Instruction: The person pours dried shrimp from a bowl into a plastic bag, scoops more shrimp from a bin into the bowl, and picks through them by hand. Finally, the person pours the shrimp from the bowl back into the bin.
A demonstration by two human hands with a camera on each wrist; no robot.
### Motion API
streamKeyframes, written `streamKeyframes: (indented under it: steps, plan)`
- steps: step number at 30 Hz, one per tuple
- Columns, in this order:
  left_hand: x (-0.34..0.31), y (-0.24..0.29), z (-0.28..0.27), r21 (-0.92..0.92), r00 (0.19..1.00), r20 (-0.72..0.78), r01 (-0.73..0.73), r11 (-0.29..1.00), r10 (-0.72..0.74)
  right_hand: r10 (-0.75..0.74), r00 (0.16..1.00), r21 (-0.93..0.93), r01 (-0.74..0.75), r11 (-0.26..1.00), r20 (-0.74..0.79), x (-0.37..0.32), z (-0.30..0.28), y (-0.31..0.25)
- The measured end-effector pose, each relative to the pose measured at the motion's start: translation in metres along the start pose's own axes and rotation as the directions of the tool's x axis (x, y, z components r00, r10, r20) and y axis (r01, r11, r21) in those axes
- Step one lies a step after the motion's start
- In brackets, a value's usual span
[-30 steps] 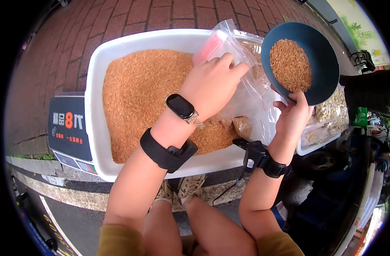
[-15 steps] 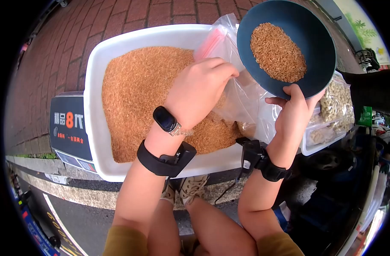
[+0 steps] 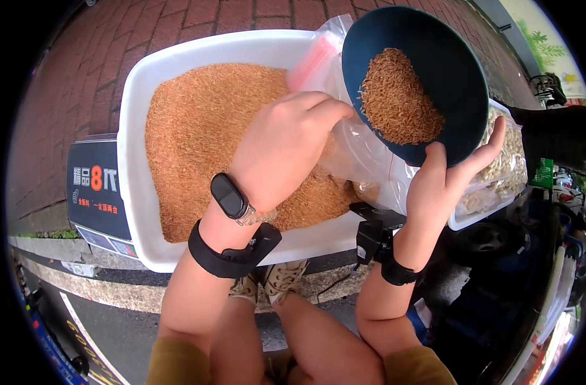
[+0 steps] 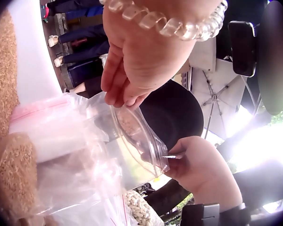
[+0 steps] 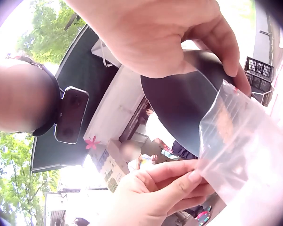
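My right hand (image 3: 444,183) grips the near rim of a dark blue-green bowl (image 3: 456,83), thumb on the inside. The bowl is tilted, and brown grain (image 3: 399,96) lies heaped against its lower left side. With thumb and fingers my left hand (image 3: 286,138) pinches the edge of a clear zip bag (image 4: 127,141). In the right wrist view the bag's mouth (image 5: 221,113) overlaps the bowl's rim. Below the left hand, a white tub (image 3: 136,173) holds a broad heap of the same brown grain (image 3: 203,141).
More clear bags with pink zip strips (image 3: 312,61) lie over the tub's right side. A dark box with printed lettering (image 3: 91,186) stands left of the tub. Bagged pale pieces (image 3: 508,154) sit in a white tray (image 3: 466,221) at right. People (image 4: 80,37) stand beyond.
The bowl has moved left toward the left hand and tipped more, with its grain sliding to the lower left side. The left hand has shifted a little left and down, still pinching the bag.
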State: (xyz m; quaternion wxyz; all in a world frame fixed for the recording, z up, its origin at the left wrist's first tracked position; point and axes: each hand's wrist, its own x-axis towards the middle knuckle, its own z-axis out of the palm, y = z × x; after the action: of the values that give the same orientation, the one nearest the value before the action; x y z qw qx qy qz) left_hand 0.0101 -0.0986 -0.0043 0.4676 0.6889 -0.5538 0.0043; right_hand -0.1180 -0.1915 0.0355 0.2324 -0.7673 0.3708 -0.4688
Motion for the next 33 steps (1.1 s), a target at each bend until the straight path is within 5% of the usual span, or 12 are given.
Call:
streamKeyframes:
  steps: [12, 13, 16, 24, 28, 31, 33]
  plan:
    - [-0.005, -0.006, 0.001, 0.028, 0.998, -0.067, 0.0, 1.0, 0.002, -0.266, 0.964, -0.147, 0.263, 0.953, 0.003, -0.011, 0.007, -0.001]
    - [-0.005, -0.006, 0.001, 0.016, 0.998, -0.065, 0.008, 1.0, -0.007, -0.208, 0.978, -0.013, 0.208, 0.978, -0.013, -0.011, 0.009, -0.003]
    - [-0.006, -0.008, 0.002, 0.004, 0.998, -0.067, 0.017, 1.0, -0.016, -0.22, 0.975, 0.004, 0.22, 0.975, -0.027, -0.012, 0.009, -0.003]
    - [-0.011, -0.015, 0.001, -0.011, 0.999, -0.041, 0.036, 0.999, -0.036, -0.299, 0.952, -0.222, 0.306, 0.926, 0.065, -0.013, 0.007, 0.004]
    - [-0.024, -0.024, -0.015, -0.127, 0.967, -0.072, 0.234, 0.964, -0.244, -0.003, 0.995, 0.244, 0.028, 0.969, -0.102, -0.017, 0.007, 0.003]
    - [-0.052, -0.057, -0.036, -0.226, 0.876, -0.089, 0.446, 0.866, -0.474, 0.088, 0.988, 0.245, -0.117, 0.962, 0.125, -0.019, -0.006, -0.007]
    - [-0.074, -0.078, -0.053, -0.578, 0.681, -0.033, 0.584, 0.57, -0.732, 0.145, 0.969, 0.29, -0.199, 0.936, 0.198, -0.025, -0.003, -0.016]
